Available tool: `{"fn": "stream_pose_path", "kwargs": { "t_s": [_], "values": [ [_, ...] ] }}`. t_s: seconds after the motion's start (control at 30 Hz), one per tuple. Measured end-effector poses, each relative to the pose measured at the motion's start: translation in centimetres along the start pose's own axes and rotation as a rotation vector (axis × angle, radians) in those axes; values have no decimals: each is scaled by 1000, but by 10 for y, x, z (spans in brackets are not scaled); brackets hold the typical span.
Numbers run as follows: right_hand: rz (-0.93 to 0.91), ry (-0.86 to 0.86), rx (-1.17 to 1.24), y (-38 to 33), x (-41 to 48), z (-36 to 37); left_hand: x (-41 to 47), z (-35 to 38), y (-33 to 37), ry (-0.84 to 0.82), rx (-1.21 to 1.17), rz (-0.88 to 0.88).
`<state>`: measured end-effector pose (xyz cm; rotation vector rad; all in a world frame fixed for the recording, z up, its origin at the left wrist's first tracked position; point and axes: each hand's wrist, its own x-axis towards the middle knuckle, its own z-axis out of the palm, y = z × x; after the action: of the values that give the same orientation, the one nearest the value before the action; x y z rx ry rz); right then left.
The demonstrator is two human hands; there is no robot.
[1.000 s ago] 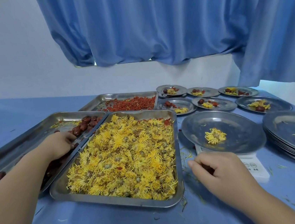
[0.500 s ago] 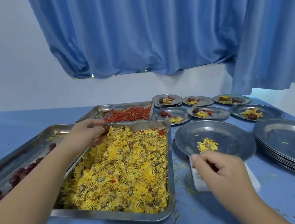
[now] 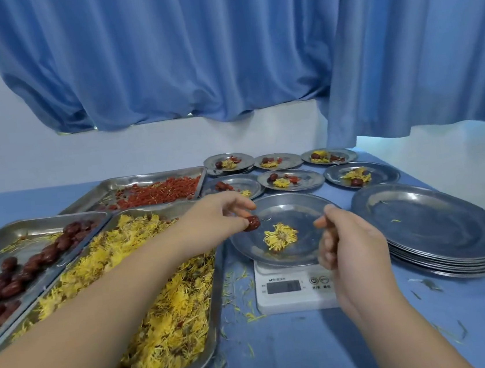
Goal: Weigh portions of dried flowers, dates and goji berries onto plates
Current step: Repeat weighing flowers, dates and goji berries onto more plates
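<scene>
Change: left hand has crossed from date tray to above the plate on the scale.
Left grip: pinches one date.
Right hand: loosely curled, seemingly empty.
Meaning: the date likely joins the flower next.

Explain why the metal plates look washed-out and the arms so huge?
Head view: soft, even light; the stack of plates mirrors the blue curtain as pale glare. Head view: the wide-angle lens stretches both forearms towards the bottom corners. Head view: the display on the scale is too dim to read.
</scene>
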<state>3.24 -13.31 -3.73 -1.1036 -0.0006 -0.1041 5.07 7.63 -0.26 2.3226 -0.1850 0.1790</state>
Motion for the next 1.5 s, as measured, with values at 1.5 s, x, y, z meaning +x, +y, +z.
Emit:
{"fn": "stream_pose_path", "kwargs": {
  "t_s": [1.5],
  "values": [
    [-109, -517, -817, -2, 171, 68, 141, -151, -211, 260, 547, -437]
  ]
}}
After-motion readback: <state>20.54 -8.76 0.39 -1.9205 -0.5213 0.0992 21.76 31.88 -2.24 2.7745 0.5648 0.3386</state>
